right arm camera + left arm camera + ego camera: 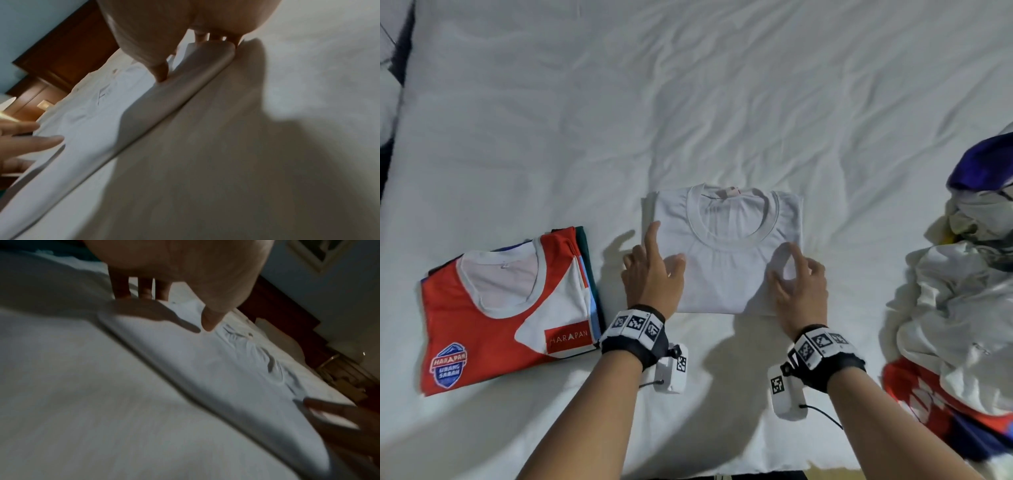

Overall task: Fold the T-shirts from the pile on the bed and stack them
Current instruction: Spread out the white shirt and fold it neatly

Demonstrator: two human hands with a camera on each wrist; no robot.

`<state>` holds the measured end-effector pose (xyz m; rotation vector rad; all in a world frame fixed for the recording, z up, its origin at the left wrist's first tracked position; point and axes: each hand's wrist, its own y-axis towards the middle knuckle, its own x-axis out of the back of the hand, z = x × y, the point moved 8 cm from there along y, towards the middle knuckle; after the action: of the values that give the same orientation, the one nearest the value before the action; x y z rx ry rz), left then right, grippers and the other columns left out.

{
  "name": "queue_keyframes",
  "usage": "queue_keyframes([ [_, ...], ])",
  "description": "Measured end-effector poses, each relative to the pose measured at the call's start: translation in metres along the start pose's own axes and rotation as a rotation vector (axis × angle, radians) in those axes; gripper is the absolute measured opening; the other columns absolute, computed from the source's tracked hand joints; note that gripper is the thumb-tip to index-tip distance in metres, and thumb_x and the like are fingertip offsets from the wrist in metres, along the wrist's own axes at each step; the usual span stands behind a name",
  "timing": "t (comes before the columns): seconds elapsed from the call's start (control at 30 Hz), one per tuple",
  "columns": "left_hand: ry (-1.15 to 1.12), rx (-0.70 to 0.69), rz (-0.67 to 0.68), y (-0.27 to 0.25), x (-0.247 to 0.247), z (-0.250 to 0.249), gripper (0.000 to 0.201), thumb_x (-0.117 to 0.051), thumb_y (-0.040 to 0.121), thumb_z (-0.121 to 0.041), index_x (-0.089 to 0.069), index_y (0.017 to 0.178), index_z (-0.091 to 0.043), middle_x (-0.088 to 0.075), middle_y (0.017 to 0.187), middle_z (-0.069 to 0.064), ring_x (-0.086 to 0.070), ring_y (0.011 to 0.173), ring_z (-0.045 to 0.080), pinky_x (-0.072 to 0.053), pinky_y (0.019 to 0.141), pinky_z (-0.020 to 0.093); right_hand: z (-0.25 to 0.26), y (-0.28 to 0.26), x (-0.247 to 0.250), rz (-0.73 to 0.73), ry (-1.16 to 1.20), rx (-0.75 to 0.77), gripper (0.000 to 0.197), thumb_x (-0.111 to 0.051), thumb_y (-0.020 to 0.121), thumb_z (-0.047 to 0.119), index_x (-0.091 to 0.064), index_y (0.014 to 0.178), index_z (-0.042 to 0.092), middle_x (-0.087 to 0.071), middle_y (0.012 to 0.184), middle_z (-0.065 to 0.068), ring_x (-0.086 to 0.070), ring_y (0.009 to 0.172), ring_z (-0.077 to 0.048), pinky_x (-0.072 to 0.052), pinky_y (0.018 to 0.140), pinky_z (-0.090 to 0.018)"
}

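Note:
A folded white T-shirt [726, 270] lies collar-up in the middle of the bed. My left hand [666, 246] is at its left edge, index finger stretched out, thumb over the cloth. In the left wrist view this hand [176, 309] has straight fingers down at the white T-shirt's [205, 361] edge and its thumb tip just at the top. My right hand [786, 263] rests on the right side with loosely bent fingers. In the right wrist view the right hand [189, 58] presses its thumb on the white T-shirt [98, 129], fingers at the edge.
A stack of folded shirts [506, 308] with a red-and-white one on top lies to the left. An unfolded pile of shirts [962, 291] is heaped at the right edge. The white bed sheet [688, 102] stretches away behind. Dark wooden furniture [68, 53] stands beyond the bed.

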<state>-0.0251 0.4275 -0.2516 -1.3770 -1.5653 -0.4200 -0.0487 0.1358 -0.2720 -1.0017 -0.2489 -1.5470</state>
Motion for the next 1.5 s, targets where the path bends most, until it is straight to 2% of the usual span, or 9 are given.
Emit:
queue_keyframes([
  [0.17, -0.213, 0.068, 0.205, 0.015, -0.002, 0.007, 0.041, -0.055, 0.094, -0.022, -0.043, 0.126, -0.045, -0.054, 0.116, 0.008, -0.052, 0.111, 0.032, -0.044, 0.100, 0.047, 0.005, 0.010, 0.005, 0.132, 0.206, -0.060, 0.051, -0.067, 0.093, 0.018, -0.053, 0.138, 0.037, -0.060, 0.124, -0.005, -0.057, 0.113, -0.027, -0.040, 0.087, -0.028],
  [0.3, -0.470, 0.025, 0.219, 0.016, 0.005, 0.002, 0.024, -0.058, 0.094, -0.005, -0.058, 0.107, -0.024, -0.061, 0.106, 0.002, -0.053, 0.077, 0.011, -0.041, 0.067, 0.024, 0.014, 0.007, 0.014, 0.092, 0.286, -0.049, 0.042, -0.066, 0.091, 0.008, -0.061, 0.125, 0.033, -0.062, 0.129, 0.000, -0.056, 0.122, -0.021, -0.046, 0.103, -0.034],
  [0.47, -0.670, -0.015, 0.203, 0.012, 0.032, 0.006, 0.026, -0.062, 0.090, 0.004, -0.071, 0.095, -0.020, -0.068, 0.112, -0.010, -0.058, 0.099, -0.014, -0.039, 0.084, 0.004, 0.034, -0.009, 0.022, 0.013, 0.365, -0.032, 0.045, -0.062, 0.090, 0.001, -0.066, 0.126, 0.028, -0.062, 0.126, -0.003, -0.059, 0.118, -0.020, -0.047, 0.108, -0.044],
  [0.63, -0.782, -0.012, 0.180, 0.009, 0.081, 0.025, 0.019, -0.066, 0.081, -0.011, -0.078, 0.091, -0.022, -0.066, 0.102, 0.005, -0.056, 0.091, 0.016, -0.041, 0.075, 0.017, 0.080, -0.040, 0.018, -0.035, 0.470, -0.008, 0.051, -0.054, 0.082, 0.007, -0.067, 0.125, 0.031, -0.065, 0.127, -0.001, -0.061, 0.119, -0.020, -0.049, 0.107, -0.045],
  [1.1, -0.885, 0.087, -0.132, -0.020, 0.276, 0.223, 0.026, -0.066, 0.089, -0.009, -0.079, 0.108, -0.022, -0.074, 0.118, -0.007, -0.060, 0.123, 0.009, -0.041, 0.107, 0.027, 0.285, -0.128, -0.104, 0.142, 0.531, 0.294, 0.047, -0.058, 0.090, 0.000, -0.064, 0.127, 0.029, -0.059, 0.127, 0.000, -0.059, 0.117, -0.015, -0.049, 0.106, -0.034],
  [1.2, -0.927, 0.197, -0.142, -0.026, 0.273, 0.283, 0.028, -0.063, 0.090, -0.005, -0.077, 0.110, -0.021, -0.072, 0.122, 0.000, -0.061, 0.125, 0.023, -0.047, 0.106, 0.034, 0.289, -0.141, -0.154, 0.257, 0.469, 0.299, 0.051, -0.061, 0.091, 0.005, -0.059, 0.135, 0.032, -0.057, 0.132, 0.001, -0.061, 0.118, -0.019, -0.053, 0.101, -0.039],
  [1.33, -0.912, 0.447, -0.022, -0.046, 0.232, 0.340, 0.048, -0.065, 0.091, 0.002, -0.058, 0.135, -0.017, -0.066, 0.126, 0.005, -0.066, 0.113, 0.025, -0.055, 0.082, 0.029, 0.249, -0.161, -0.213, 0.463, 0.225, 0.140, 0.076, -0.068, 0.092, 0.007, -0.033, 0.155, 0.031, -0.055, 0.125, -0.008, -0.061, 0.116, -0.033, -0.054, 0.096, -0.047],
  [1.4, -0.841, 0.513, 0.014, -0.056, 0.217, 0.357, 0.063, -0.072, 0.088, -0.003, -0.049, 0.144, -0.020, -0.062, 0.130, 0.004, -0.064, 0.111, 0.022, -0.055, 0.087, 0.034, 0.237, -0.167, -0.218, 0.455, 0.188, 0.138, 0.082, -0.071, 0.090, 0.007, -0.028, 0.156, 0.030, -0.059, 0.127, -0.012, -0.061, 0.115, -0.034, -0.053, 0.098, -0.047],
  [1.5, -0.802, 0.512, -0.051, -0.062, 0.218, 0.365, 0.068, -0.078, 0.084, -0.003, -0.049, 0.141, -0.026, -0.063, 0.124, 0.007, -0.065, 0.112, 0.026, -0.054, 0.098, 0.042, 0.229, -0.166, -0.215, 0.375, 0.234, 0.119, 0.086, -0.073, 0.088, 0.007, -0.025, 0.156, 0.029, -0.060, 0.114, 0.010, -0.063, 0.108, -0.025, -0.054, 0.097, -0.047],
])
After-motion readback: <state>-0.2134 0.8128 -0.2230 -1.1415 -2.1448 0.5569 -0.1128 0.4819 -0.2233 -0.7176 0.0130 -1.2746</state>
